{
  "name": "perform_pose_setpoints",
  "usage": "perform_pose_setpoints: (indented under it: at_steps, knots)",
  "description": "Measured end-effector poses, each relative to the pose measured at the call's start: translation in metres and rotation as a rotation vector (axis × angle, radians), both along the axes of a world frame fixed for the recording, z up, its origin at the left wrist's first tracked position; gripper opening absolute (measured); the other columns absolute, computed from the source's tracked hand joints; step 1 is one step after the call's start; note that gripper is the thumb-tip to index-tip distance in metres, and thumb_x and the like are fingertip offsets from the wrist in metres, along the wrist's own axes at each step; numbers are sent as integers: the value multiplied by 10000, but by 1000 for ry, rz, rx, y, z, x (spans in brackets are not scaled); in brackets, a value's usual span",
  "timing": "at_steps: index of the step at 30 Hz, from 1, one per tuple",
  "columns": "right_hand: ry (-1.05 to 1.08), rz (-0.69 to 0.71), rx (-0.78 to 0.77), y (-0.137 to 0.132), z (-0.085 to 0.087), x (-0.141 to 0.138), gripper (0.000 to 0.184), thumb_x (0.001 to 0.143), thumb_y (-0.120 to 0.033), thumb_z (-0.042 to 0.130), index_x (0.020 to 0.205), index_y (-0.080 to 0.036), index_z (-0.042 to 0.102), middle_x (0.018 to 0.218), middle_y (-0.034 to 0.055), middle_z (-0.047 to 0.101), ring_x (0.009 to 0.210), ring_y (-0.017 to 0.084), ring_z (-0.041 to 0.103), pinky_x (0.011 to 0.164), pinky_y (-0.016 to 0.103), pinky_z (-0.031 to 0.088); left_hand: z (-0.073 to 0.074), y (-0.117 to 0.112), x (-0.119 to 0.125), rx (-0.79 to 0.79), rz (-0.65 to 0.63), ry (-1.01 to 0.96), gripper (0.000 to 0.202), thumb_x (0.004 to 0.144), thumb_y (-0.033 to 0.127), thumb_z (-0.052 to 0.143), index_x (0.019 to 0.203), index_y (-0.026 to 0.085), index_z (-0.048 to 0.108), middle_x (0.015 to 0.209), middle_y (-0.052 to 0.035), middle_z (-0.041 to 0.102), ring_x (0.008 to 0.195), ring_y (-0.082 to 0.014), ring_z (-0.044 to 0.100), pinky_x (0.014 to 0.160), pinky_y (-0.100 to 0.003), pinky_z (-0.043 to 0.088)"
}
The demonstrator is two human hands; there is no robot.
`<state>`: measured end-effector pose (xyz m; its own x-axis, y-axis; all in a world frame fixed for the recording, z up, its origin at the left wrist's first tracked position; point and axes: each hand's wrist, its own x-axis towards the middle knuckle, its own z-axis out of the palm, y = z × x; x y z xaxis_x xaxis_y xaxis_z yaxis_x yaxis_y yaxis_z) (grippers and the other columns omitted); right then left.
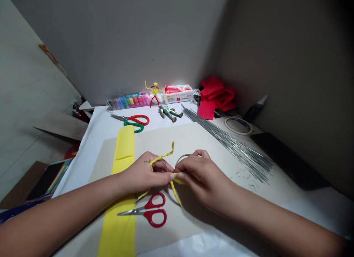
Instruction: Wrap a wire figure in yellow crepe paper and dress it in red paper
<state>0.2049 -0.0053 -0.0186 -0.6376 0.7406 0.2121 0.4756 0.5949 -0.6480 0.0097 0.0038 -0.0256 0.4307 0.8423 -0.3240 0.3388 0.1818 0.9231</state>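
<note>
Strand (166, 154): rough, twisted, paper-like. Strip (118, 227), view's seven o'clock: matt, creased paper. Wires (226, 140), four o'clock: smooth, shiny metal. Red scissors (140, 212), half past six: glossy plastic handles (148, 215).

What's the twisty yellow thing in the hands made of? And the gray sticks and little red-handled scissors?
Twisty yellow thing: perhaps matte paper or cloth, judging by its wrapped ridges. Gray sticks: likely metal wires, thin and shiny. Little scissors: shiny gray blades look metal; smooth red handles are probably plastic.

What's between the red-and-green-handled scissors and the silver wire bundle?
In the head view, a silvery-green humanoid figurine lies between them.
</note>
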Motion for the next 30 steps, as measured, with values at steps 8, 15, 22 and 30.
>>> perform_pose_setpoints:
  at_steps: [8, 15, 22, 30]
  knots:
    - [25, -85, -214, 0, 2, -1, 147, 860, -199, 533, 730, -196, 604, 659, -21, 610, 678, 140, 500, 729, 299, 350, 4, -1, -3, -63, -60, -2, 164, 744, 258, 641, 653, 125, 672, 546, -23, 665, 453, -82, 510, 455, -172, 370]
    - [115, 41, -54, 0, 14, 8, 327, 776, -253, 670, 1092, -247, 588, 1013, 6, 660, 917, 176, 560, 886, 340, 328, 1, 6, -8, -218, 98, -237, 77, 646, 203, 675, 597, 148, 653, 450, 8, 633, 408, -104, 559, 438, -177, 397]
    - [-101, 10, 670, 2, 6, 10, 298, 924, -92, 342, 1088, -203, 565, 921, 48, 662, 833, 169, 562, 930, 460, 211, 3, 7, -5, -226, 101, -300, 70, 595, 172, 659, 535, 141, 639, 438, 7, 613, 400, -120, 561, 438, -204, 411]
    - [18, 26, 664, -3, 3, 6, 196, 867, -106, 453, 963, -188, 603, 813, 22, 673, 729, 154, 552, 890, 439, 258, -4, 3, -7, -151, 10, -307, 71, 658, 216, 685, 637, 148, 689, 536, -21, 649, 531, -154, 604, 552, -249, 454]
